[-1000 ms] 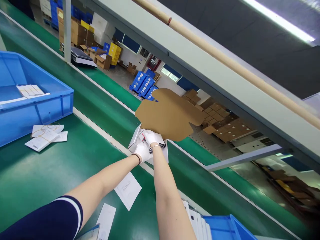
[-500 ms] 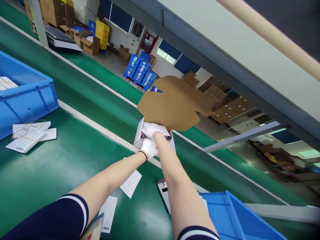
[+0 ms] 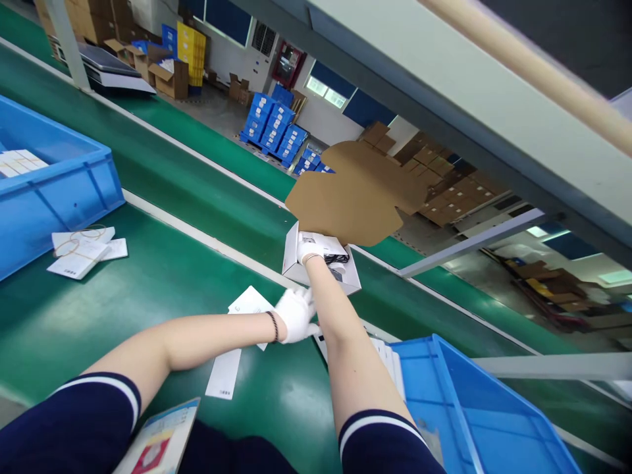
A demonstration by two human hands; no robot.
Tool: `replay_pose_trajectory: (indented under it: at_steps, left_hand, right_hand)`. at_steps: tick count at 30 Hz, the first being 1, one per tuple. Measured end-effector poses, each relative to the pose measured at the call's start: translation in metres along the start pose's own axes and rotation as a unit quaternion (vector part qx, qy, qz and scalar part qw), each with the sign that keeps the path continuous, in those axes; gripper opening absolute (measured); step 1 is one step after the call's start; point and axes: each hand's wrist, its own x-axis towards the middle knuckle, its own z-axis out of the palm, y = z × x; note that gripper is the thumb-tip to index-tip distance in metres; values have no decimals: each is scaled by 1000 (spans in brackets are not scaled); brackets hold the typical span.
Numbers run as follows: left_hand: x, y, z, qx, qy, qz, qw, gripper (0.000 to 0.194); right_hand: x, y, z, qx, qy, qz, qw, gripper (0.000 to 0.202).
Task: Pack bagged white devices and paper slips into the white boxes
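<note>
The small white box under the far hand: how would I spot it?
Follow the pale strip running across the green belt. The white box sits on it, open-topped with black parts inside, the right hand reaching in. The flat papers nearby are loose sheets.

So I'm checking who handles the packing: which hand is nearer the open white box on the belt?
The right hand: it rests on the white box. The left hand is apart from it, nearer the person.
</note>
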Motion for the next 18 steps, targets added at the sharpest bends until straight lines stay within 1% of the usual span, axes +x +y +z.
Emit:
replay_pose_trajectory:
  at_steps: [1, 2, 4, 5, 6, 7, 8, 9, 10, 11, 12, 14, 16, 18]
  left_hand:
    - [-20, -13, -11, 12, -4, -6, 1000, 51]
    - [-39, -30, -22, 20, 4, -26, 999, 47]
    - [-73, -72, -41, 12, 16, -119, 993, 45]
    - [-88, -93, -47, 4, 23, -173, 985, 48]
    - [-101, -112, -50, -5, 41, -235, 971, 52]
    - [-112, -127, -50, -27, 47, -283, 958, 56]
    - [-121, -137, -47, -53, 57, -316, 945, 58]
    - [-128, -143, -43, -80, 67, -336, 936, 60]
    - [-133, -145, -38, -104, 75, -340, 932, 60]
    - [-137, -144, -32, -121, 84, -334, 931, 59]
    - [-139, -142, -27, -131, 90, -323, 933, 58]
    - [-140, -138, -20, -137, 99, -303, 938, 56]
    - [-141, -136, -17, -140, 111, -293, 939, 56]
    - [-141, -138, -16, -148, 125, -292, 937, 56]
  right_hand:
    - [-8, 2, -2, -15, -8, 10, 1000, 33]
    - [-19, 4, -2, -29, -18, 21, 999, 31]
    - [-48, 9, 7, -58, -47, 20, 997, 28]
    - [-67, 10, 16, -67, -70, 4, 995, 29]
    - [-87, 11, 25, -72, -101, -22, 992, 33]
    - [-108, 12, 35, -74, -139, -50, 986, 39]
    - [-127, 12, 44, -75, -176, -71, 979, 52]
    - [-145, 13, 53, -77, -208, -75, 972, 69]
    - [-160, 15, 60, -73, -227, -61, 969, 81]
    - [-171, 18, 66, -65, -230, -37, 970, 83]
    - [-179, 22, 71, -49, -220, -7, 974, 77]
    - [-187, 30, 76, -3, -173, 36, 984, 53]
    - [-189, 37, 79, 37, -120, 45, 991, 38]
    - [-191, 42, 82, 61, -74, 38, 995, 33]
